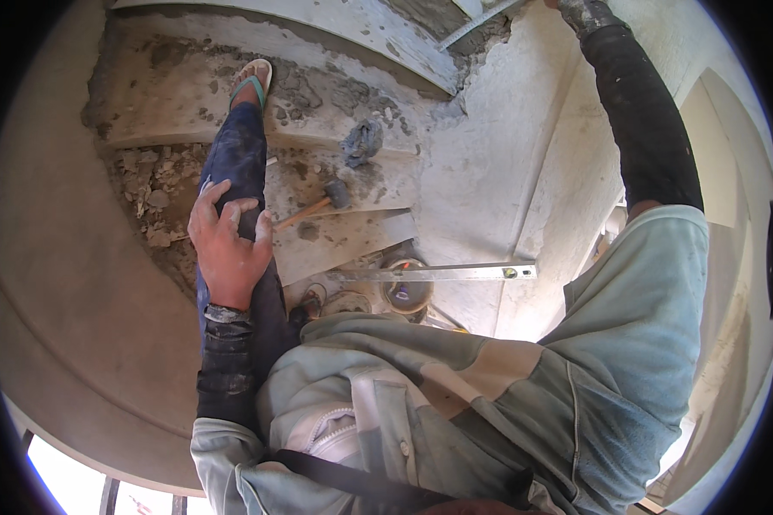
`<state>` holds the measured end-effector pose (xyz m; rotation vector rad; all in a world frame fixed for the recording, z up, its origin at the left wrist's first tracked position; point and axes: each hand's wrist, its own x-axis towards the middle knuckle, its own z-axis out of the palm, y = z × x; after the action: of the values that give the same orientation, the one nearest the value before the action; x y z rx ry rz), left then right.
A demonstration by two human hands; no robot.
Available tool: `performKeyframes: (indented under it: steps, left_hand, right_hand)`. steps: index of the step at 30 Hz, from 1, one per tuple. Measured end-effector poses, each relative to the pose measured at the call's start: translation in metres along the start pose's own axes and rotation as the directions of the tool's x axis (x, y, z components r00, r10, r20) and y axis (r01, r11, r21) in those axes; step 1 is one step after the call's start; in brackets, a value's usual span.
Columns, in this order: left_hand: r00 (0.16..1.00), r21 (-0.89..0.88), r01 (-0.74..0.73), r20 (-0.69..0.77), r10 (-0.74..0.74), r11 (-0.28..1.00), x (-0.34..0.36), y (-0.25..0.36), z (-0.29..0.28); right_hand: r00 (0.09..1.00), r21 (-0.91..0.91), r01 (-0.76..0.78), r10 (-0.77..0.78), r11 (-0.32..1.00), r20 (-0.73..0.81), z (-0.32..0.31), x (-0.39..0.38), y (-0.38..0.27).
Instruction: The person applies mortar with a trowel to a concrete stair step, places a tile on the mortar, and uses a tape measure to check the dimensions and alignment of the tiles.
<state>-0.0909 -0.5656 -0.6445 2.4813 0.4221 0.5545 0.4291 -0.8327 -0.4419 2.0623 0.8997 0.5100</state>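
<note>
Resting open-palmed on the raised knee point(240, 172), the left hand point(229, 245) grips nothing, the right hand's hold is cut off, so loose rubble point(159, 202) underfoot could cause a slip.

Our left hand point(228, 245) rests flat on our raised left knee, fingers point(232, 209) spread. Our right arm stretches up and away, its hand point(575, 9) mostly cut off at the top edge.
</note>
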Motion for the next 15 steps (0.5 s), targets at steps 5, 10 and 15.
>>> performKeyframes:
  steps: [5, 10, 15]
  left_hand:
    - [0.999, -0.098, -0.007, -0.036, 0.003, 0.995, -0.028, -0.028, -0.012]
    - [0.990, -0.042, 0.024, -0.134, -0.029, 0.999, -0.066, -0.057, -0.084]
    - [0.936, 0.422, 0.215, -0.345, -0.063, 0.881, -0.156, -0.085, -0.231]
  right_hand:
    - [0.999, 0.034, -0.037, 0.037, 0.999, -0.002, -0.074, -0.033, -0.023]
    - [0.998, 0.239, -0.066, 0.063, 0.969, 0.018, -0.129, -0.174, -0.060]
    - [0.927, 0.606, -0.258, 0.017, 0.753, 0.373, -0.162, -0.325, -0.171]
